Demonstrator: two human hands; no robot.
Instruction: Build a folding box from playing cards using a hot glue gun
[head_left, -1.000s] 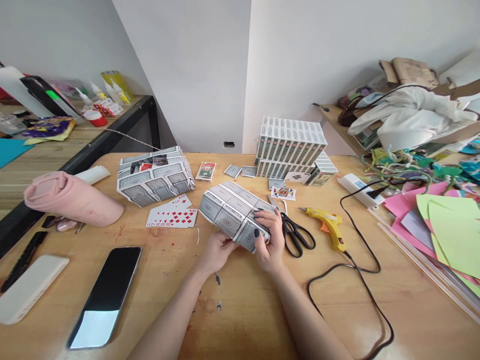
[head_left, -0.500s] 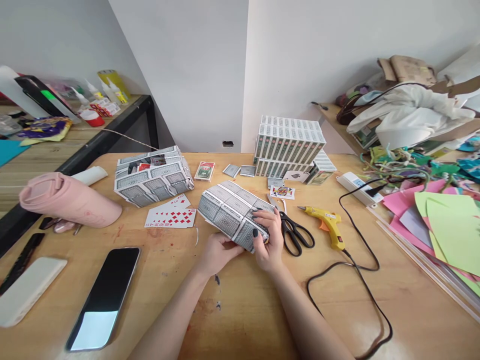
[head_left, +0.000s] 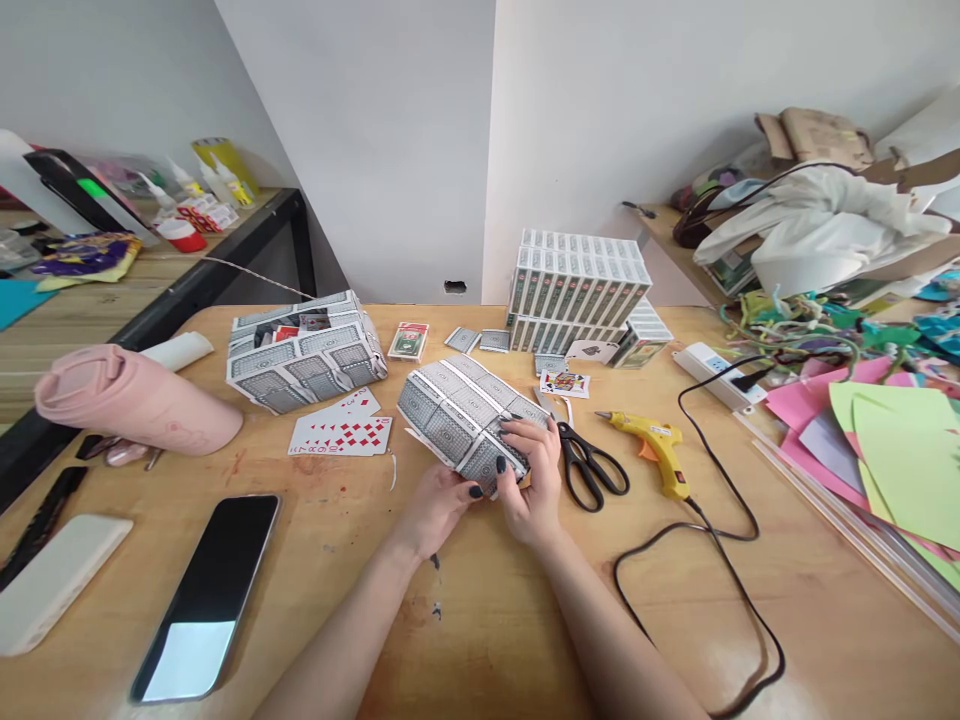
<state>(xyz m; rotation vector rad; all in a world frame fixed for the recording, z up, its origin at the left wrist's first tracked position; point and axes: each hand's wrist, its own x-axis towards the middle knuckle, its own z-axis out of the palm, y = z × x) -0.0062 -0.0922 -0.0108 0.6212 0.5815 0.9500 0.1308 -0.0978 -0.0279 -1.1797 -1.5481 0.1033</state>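
Observation:
Between my hands is a box covered in playing cards [head_left: 459, 408], their grey patterned backs facing out, tilted above the wooden table. My left hand [head_left: 436, 508] grips its near lower edge, thumb on the side and the other fingers hidden beneath. At the near right corner my right hand [head_left: 531, 475] holds on, thumb and fingers bent over the card surface. Just right of that hand lie black-handled scissors [head_left: 592, 466], their blades partly behind the box. A yellow glue gun [head_left: 654, 448] rests farther right. Loose cards showing diamonds [head_left: 341, 437] lie to the left.
A second card-covered box [head_left: 307, 350] with an opening on top stands back left. Stacked card packs [head_left: 574, 290] rise at the back. A phone [head_left: 210, 590] and pink rolled case [head_left: 139, 400] are left. A black cord [head_left: 720, 560] loops near a power strip [head_left: 716, 372].
The box has turned slightly in my hands, its near edge shifting left. My left thumb now shows on its side, and my right hand has moved a little left.

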